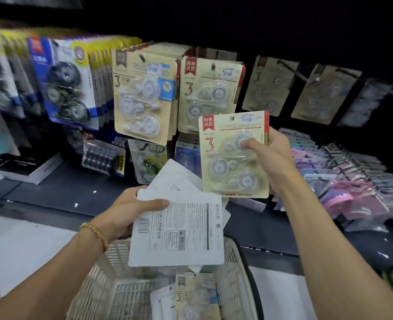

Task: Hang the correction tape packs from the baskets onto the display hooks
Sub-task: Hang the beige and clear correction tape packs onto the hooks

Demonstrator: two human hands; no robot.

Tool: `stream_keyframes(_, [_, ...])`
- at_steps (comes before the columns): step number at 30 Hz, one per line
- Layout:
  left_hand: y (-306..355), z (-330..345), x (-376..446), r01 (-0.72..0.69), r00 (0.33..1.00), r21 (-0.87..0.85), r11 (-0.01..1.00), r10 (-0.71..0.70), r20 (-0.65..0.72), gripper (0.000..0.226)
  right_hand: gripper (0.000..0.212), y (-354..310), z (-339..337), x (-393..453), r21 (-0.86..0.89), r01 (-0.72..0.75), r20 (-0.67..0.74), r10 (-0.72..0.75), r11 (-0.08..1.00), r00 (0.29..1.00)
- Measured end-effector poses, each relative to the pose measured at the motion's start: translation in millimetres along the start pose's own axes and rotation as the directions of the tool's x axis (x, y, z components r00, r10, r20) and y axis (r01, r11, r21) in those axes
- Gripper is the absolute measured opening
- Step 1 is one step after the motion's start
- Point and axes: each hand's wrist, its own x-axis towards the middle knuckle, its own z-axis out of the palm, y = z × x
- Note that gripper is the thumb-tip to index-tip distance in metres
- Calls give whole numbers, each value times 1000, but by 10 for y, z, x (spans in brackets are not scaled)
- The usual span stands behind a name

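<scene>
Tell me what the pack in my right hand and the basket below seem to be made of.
Correction tape pack: matte beige printed card behind a clear glossy plastic blister, with highlights on the domes over the rollers. Basket: probably moulded cream plastic, going by its uniform lattice walls.

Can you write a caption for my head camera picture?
Right hand lifts a correction tape pack; left hand holds more.

Dim shop light, upper frame nearly black, edges smeared with motion blur and wide-angle bending (left side worst), centre reasonably sharp
</scene>
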Motion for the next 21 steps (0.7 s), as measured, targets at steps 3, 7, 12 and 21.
stream_keyframes(3, [103, -23, -79, -34, 998, -87, 996, 29, -56, 105, 26, -275, 90, 127, -20, 112, 26, -112, 994, 993])
stream_keyframes(7, [199, -9, -178, -67, 990, -100, 993, 54, -128, 86, 31, -560, 198, 268, -20, 206, 77, -204, 978, 976])
stream_keyframes(12, [189, 55, -168, -87, 966, -100, 991, 60, -252, 28, 16, -651, 322, 425, -52, 166, 8, -166, 985, 986])
stream_keyframes(21, [221, 50, -129, -51, 976, -94, 994, 30, -216, 30, 11, -529, 415, 637, -128, 109, -95, -122, 986, 988])
